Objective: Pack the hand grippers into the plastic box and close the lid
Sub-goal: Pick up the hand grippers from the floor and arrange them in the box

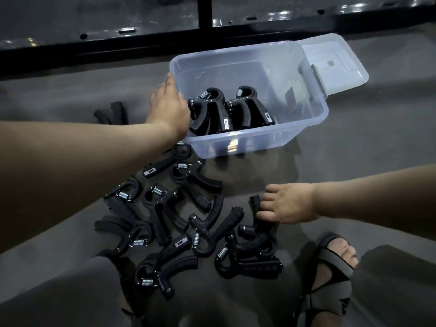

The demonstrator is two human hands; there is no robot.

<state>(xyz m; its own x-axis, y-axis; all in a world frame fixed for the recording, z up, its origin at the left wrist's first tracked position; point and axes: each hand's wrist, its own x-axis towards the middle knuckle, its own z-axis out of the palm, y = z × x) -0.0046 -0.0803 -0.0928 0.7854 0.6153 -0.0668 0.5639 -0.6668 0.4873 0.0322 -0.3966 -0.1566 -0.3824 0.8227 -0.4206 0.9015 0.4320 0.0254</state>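
Head view.
- Left hand [169, 107], centre left: laid over left rim of plastic box [306, 128]. Fingers partly out of sight, so cannot tell grip.
- Right hand [290, 206], centre right: grip narrow, fingers curled round handle end of hand gripper [255, 199] on floor [354, 142].
- Packed hand grippers [231, 109]: two upright rows, box's left half.
- Loose hand grippers [179, 220]: black pile on floor, lower centre.
- Lid [337, 60]: open, upper right, behind box.
- Labels: small white tags on handles, unreadable.

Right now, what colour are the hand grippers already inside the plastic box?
The hand grippers are black, with silvery springs; head view shows it best.
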